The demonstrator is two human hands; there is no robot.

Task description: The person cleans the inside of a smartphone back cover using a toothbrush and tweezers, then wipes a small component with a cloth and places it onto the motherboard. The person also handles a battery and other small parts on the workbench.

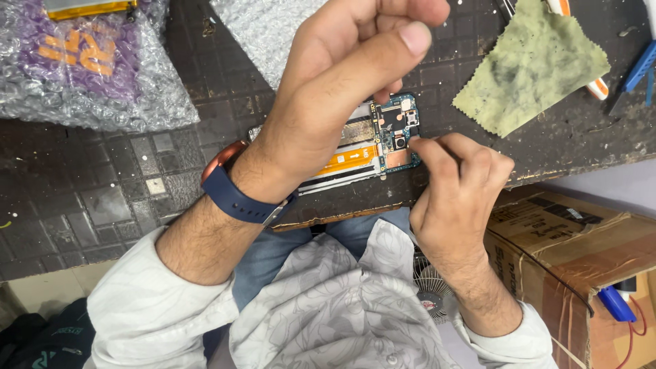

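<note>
1 opened phone [383, 140], circuit board exposed

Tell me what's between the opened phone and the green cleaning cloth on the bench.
In the head view, only bare dark tiled mat separates the opened phone from the green cloth.
</note>
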